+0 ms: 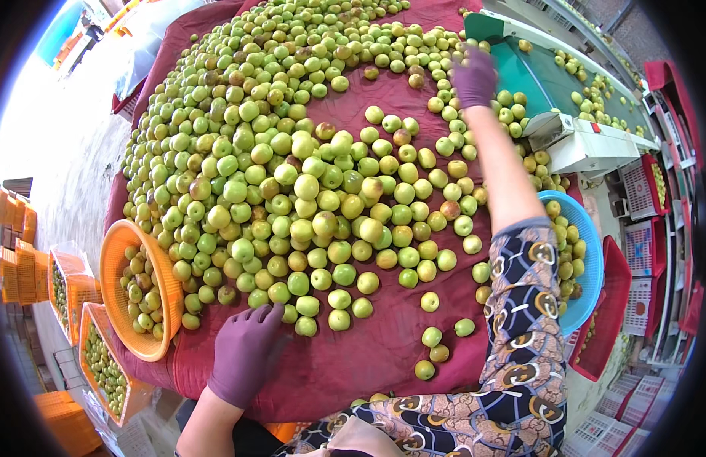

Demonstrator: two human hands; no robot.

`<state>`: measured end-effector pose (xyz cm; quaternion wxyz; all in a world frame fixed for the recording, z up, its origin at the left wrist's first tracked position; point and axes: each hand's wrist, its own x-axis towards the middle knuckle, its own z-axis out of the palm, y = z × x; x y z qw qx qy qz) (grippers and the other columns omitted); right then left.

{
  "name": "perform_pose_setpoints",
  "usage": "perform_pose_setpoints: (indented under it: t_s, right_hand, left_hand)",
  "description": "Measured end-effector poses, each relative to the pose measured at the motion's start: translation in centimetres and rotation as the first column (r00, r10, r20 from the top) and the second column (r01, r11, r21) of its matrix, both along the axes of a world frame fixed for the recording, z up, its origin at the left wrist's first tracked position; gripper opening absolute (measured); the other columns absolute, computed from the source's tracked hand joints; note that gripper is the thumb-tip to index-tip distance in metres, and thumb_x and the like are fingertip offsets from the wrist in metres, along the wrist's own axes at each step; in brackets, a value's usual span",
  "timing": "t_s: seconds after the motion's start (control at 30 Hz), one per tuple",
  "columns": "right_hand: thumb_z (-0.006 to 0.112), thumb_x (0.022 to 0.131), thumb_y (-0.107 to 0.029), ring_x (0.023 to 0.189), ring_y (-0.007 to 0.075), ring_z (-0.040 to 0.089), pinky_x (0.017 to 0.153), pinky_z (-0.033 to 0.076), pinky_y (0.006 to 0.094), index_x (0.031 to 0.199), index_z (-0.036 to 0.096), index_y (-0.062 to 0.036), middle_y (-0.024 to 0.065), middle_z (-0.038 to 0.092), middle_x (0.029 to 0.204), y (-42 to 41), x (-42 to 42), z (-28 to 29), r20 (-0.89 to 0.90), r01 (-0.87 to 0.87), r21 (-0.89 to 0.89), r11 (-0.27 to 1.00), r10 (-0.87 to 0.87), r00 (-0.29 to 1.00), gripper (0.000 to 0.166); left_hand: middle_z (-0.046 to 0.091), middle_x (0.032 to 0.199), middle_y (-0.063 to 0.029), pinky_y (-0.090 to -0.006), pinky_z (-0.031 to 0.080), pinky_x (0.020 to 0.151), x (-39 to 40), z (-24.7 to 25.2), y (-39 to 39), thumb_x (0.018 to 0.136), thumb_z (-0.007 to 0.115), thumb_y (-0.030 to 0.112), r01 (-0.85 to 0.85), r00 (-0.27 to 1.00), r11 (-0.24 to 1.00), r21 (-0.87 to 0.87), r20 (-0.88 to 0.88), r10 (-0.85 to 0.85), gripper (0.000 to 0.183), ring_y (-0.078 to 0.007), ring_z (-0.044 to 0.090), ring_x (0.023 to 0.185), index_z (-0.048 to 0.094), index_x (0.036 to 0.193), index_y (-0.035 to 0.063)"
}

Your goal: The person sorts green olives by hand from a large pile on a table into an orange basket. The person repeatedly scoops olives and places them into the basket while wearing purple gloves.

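A large heap of round green fruits, apparently jujubes [307, 188], some with brown patches, spreads over a dark red cloth [341, 365]. My left hand [247, 351], in a purple glove, rests at the heap's near edge. Its fingertips curl beside the closest fruits, and the palm is hidden. My right hand [474, 77], also gloved and blurred by motion, reaches to the far right, over fruits at the mouth of a green conveyor belt [518, 68]. Whether it holds any fruit is not visible.
An orange basket [173, 320] with browner fruits tilts at the left edge. A blue basket [590, 257] of fruits sits at the right, partly behind my sleeve. The conveyor's white frame [593, 143] juts beside the cloth. Fruit-filled orange crates [104, 365] and red crates [607, 308] stand around.
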<state>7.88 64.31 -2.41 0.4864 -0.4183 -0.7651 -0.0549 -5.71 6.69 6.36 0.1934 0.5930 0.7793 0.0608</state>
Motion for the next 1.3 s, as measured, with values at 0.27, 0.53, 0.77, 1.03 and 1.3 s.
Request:
perform_pose_setpoints:
  t_s: [0.27,0.53,0.77,1.03,1.3]
  right_hand:
    - [0.058,0.084,-0.073,0.135,0.0349,0.053,0.114,0.038,0.0416,0.151,0.049,-0.0213,0.0175,0.056,0.147,7.5,4.8,-7.4,-0.049,-0.173,-0.733,0.658,0.203,0.978,0.085]
    - [0.053,0.102,-0.04,0.136,0.0315,0.052,0.11,0.043,0.0359,0.152,0.047,-0.0242,0.0137,0.044,0.157,-3.7,-12.4,-7.4,-0.203,-0.714,-0.603,0.356,0.798,0.568,0.053]
    - [0.06,0.088,-0.064,0.129,0.0319,0.059,0.109,0.043,0.0377,0.147,0.055,-0.0212,0.0213,0.062,0.139,-17.8,-18.7,-3.6,-0.278,-0.605,-0.777,0.176,0.766,0.579,0.073]
    - [0.065,0.087,-0.061,0.129,0.0282,0.059,0.108,0.045,0.038,0.147,0.055,-0.0257,0.0165,0.062,0.14,-29.5,-12.1,-1.7,-0.309,-0.503,-0.864,0.005,0.784,0.538,0.07]
    - [0.069,0.089,-0.05,0.141,0.0374,0.043,0.118,0.035,0.0432,0.147,0.053,-0.0265,0.0199,0.044,0.153,-36.7,-3.0,0.1,0.205,-0.559,-0.731,0.392,0.907,0.368,0.065]
  left_hand:
    - [0.065,0.121,-0.0164,-0.0461,0.05,0.095,0.4,0.8,0.4,0.08,0.076,0.02,-0.04,0.998,0.998,-0.049,-0.051,0.038,0.053,-0.0367,0.062,0.112,0.06,0.128,0.0035]
    - [0.04,0.153,-0.0272,-0.0508,0.044,0.108,-4.0,-0.5,-0.7,0.071,0.085,0.018,-0.264,0.915,0.963,0.047,-0.305,0.266,0.09,-0.0456,0.044,0.137,0.04,0.148,0.0039]
    - [0.029,0.159,-0.0292,-0.0506,0.035,0.118,-8.3,-3.4,-0.5,0.065,0.092,0.028,-0.312,0.942,0.948,0.066,-0.104,0.318,0.11,-0.0495,0.031,0.144,0.034,0.157,0.0159]
    - [0.042,0.146,-0.0193,-0.0501,0.052,0.098,-7.3,-4.4,-1.3,0.062,0.09,0.032,-0.045,0.999,0.998,0.051,0.023,0.044,0.093,-0.0439,0.054,0.122,0.049,0.145,0.0305]
    - [0.055,0.134,-0.0134,-0.0516,0.049,0.101,-6.3,-4.8,-5.5,0.073,0.079,0.031,0.22,0.974,0.973,-0.068,0.066,-0.216,0.07,-0.0393,0.049,0.131,0.057,0.14,0.0347]
